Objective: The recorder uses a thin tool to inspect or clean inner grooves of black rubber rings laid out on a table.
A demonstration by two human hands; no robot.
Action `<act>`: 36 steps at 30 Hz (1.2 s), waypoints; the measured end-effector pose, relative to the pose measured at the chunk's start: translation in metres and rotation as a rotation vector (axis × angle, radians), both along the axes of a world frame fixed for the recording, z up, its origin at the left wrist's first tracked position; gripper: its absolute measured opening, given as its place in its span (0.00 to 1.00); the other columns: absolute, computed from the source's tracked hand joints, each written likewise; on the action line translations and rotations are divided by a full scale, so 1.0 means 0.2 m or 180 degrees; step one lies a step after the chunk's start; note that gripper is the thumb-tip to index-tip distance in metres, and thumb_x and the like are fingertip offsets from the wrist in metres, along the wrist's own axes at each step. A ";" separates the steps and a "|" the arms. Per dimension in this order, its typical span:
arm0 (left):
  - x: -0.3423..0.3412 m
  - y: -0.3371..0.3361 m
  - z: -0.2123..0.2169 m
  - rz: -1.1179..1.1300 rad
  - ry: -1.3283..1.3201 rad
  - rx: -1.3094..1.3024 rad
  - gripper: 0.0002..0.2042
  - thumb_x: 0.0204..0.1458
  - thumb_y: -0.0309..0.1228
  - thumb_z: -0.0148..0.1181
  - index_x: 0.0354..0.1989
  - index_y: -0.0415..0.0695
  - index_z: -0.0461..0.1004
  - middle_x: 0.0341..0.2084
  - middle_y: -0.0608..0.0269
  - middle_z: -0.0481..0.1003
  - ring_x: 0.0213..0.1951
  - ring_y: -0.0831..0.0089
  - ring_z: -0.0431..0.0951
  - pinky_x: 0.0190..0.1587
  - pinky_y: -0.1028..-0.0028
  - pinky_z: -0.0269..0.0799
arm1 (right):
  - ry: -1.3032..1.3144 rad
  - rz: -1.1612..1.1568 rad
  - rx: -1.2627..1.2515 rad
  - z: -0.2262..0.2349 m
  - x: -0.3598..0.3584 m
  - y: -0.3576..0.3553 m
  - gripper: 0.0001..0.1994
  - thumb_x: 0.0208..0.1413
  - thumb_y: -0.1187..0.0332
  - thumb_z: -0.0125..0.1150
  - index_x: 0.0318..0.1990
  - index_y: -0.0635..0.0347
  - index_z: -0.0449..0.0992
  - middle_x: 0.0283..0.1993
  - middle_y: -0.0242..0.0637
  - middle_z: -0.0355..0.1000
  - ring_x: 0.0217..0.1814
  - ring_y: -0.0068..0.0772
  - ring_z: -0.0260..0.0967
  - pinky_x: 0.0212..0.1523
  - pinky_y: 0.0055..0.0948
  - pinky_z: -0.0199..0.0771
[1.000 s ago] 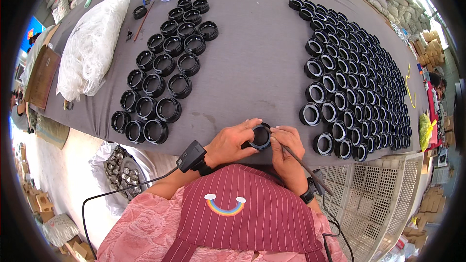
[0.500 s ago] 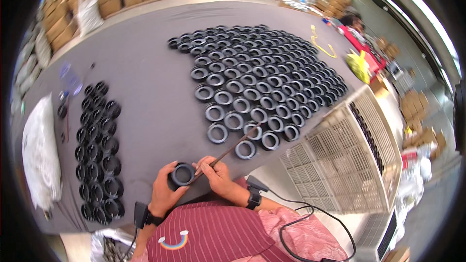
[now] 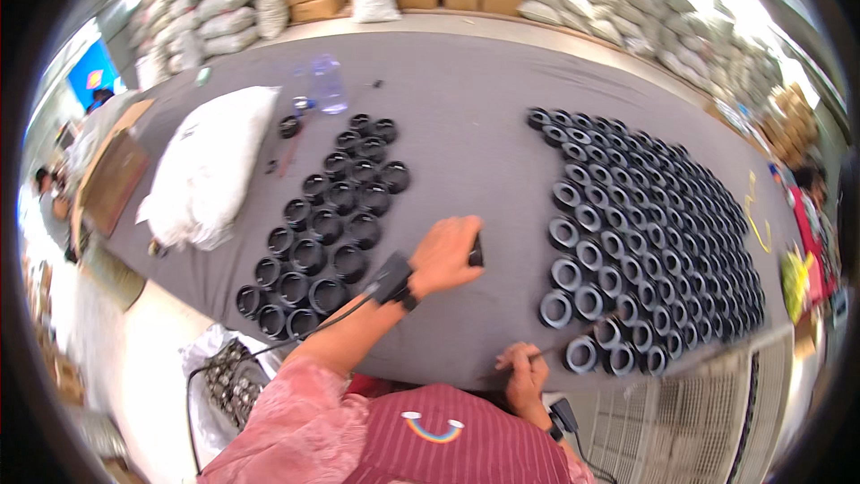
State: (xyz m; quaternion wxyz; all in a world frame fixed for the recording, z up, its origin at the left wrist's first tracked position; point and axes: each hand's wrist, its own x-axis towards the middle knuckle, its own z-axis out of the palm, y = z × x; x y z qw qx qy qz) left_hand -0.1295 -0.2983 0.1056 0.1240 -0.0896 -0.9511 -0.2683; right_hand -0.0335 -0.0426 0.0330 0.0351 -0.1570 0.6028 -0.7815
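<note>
My left hand reaches out over the grey-covered table, closed on a black ring; most of that ring is hidden by the fingers. Near the table's front edge, my right hand grips a thin dark stick, blurred by motion, which points toward the rings on the right. Those black rings with greyish inner rims stand in dense rows. To the left of my left hand is a narrower group of black rings, open and glossy, without the greyish rim.
A stuffed white bag lies at the table's left, with a clear plastic bottle beyond it. A pale plastic crate stands at the lower right. An open bag of dark parts is below the front edge. Cables trail from my wrists.
The view has swung left. My left hand has moved away from my right hand, out over the table, carrying the ring. My right hand still holds the stick.
</note>
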 end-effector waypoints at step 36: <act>-0.22 0.29 -0.18 -0.0634 -0.0194 0.0824 0.37 0.40 0.29 0.70 0.62 0.41 0.62 0.56 0.50 0.68 0.58 0.51 0.70 0.59 0.60 0.68 | 0.0106 0.0255 -0.0081 -0.01 -0.01 0.04 0.08 0.65 0.73 0.47 0.34 0.64 0.70 0.32 0.46 0.72 0.35 0.35 0.70 0.41 0.34 0.72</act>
